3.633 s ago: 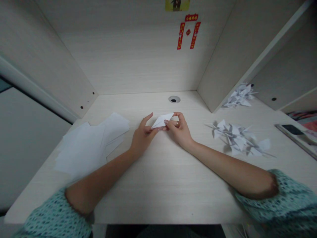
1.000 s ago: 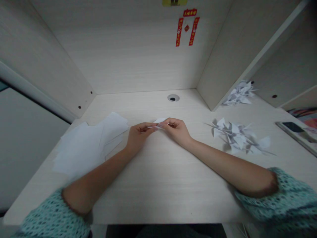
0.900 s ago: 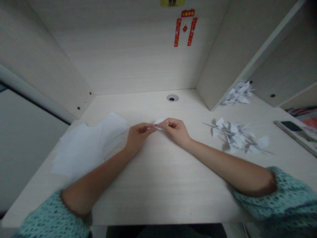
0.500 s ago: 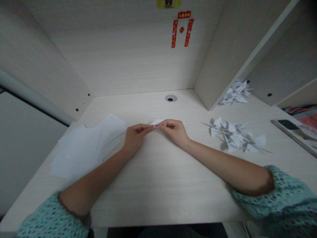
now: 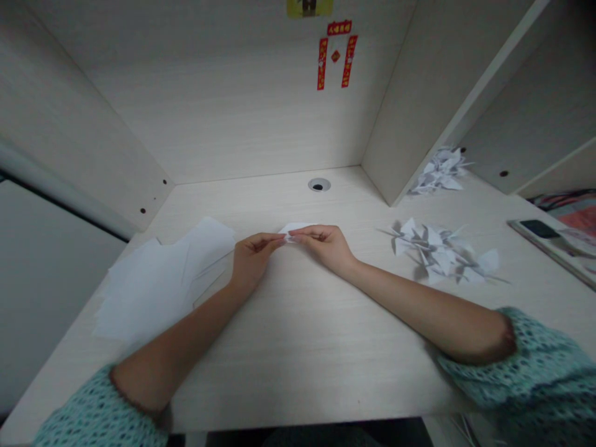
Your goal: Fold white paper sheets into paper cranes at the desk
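Between my two hands is a small white piece of folded paper (image 5: 294,227), partly covered by my fingers. My left hand (image 5: 255,251) pinches its left side between thumb and fingertips. From the right, my right hand (image 5: 326,242) pinches the same piece, its thumb close to the left thumb. The fingertips of both hands nearly meet at the paper's near edge. Its exact folds are too small to make out. Left of my left hand lies a spread stack of white paper sheets (image 5: 153,279), partly behind my forearm.
Several folded white paper shapes (image 5: 435,248) lie in a cluster on the desk (image 5: 279,347) to the right. Another pile of folded paper (image 5: 442,171) sits beyond the upright panel (image 5: 410,124). A phone (image 5: 549,239) rests at far right. A cable hole (image 5: 319,185) is near the back wall.
My fingertips have shifted slightly left on the paper, and more of it shows behind them. The whole view has moved a little. Both hands keep their pinch.
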A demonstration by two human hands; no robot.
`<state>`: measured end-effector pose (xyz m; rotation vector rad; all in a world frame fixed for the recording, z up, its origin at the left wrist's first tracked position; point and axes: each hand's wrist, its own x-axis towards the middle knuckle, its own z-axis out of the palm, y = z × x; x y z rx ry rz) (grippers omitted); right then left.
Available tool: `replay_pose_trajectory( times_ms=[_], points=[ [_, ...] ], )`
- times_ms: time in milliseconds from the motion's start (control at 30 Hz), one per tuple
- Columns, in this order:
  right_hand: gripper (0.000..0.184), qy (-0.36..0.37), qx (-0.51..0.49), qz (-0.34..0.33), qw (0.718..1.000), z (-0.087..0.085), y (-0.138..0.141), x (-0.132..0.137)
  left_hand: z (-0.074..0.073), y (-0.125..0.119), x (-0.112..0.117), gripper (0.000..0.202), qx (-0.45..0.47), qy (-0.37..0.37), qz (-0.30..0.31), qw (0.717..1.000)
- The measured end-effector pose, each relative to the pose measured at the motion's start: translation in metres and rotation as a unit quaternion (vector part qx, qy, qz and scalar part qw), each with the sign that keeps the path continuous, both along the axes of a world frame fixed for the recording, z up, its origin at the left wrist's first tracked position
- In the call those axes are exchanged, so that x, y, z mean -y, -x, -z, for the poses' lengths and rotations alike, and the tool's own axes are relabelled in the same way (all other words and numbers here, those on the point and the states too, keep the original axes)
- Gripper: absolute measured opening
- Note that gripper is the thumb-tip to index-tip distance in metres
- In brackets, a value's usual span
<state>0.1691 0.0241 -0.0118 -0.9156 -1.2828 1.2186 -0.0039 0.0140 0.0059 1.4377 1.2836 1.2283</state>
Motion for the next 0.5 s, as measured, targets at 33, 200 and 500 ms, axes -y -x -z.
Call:
replay_pose_trajectory(
  times_ms=[33, 200, 500],
  points=[
    [0.017, -0.002, 0.004, 0.006, 1.000, -0.0003, 0.0001, 0.0001, -0.0001, 0.0001, 0.0001, 0.018, 0.001, 0.002, 0.001, 1.000],
    [0.016, 0.005, 0.002, 0.022, 1.000, -0.0018, -0.0001, 0.0005, 0.0003, 0.0010, -0.0001, 0.020, 0.011, 0.016, -0.010, 1.000],
    [0.016, 0.007, -0.014, 0.023, 1.000, -0.0027, 0.0008, 0.0019, 0.0020, 0.0009, -0.0025, 0.018, 0.007, 0.018, -0.032, 0.999]
  ],
)
